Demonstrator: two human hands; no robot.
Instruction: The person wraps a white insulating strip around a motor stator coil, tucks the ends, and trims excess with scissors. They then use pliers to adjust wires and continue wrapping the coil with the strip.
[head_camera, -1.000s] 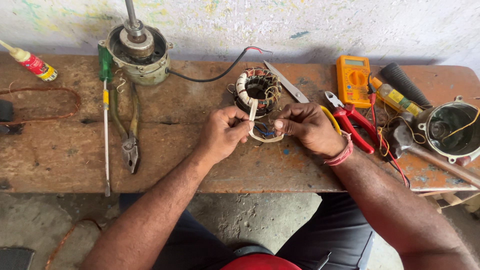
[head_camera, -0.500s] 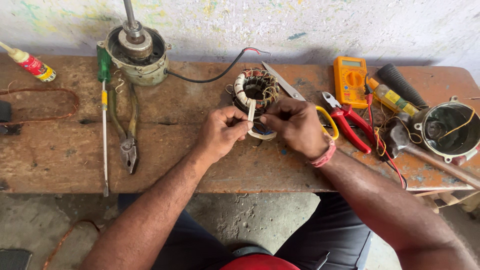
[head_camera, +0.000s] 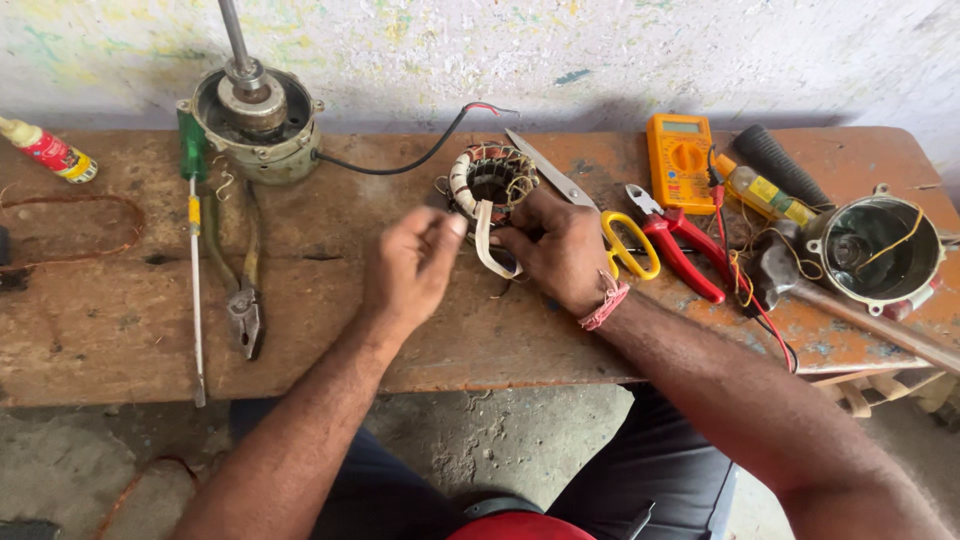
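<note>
At the table's (head_camera: 120, 330) middle, the left hand (head_camera: 415, 265) pinches the white tape (head_camera: 487, 235) taut while the right hand (head_camera: 560, 250) clamps the stator (head_camera: 492, 180) steady.

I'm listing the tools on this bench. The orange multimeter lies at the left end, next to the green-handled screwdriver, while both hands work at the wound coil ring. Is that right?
Not quite. In the head view the orange multimeter lies toward the right end, beside the red-handled pliers; the green-handled screwdriver is at the left. The left hand and right hand do work at the wound coil ring.
</note>
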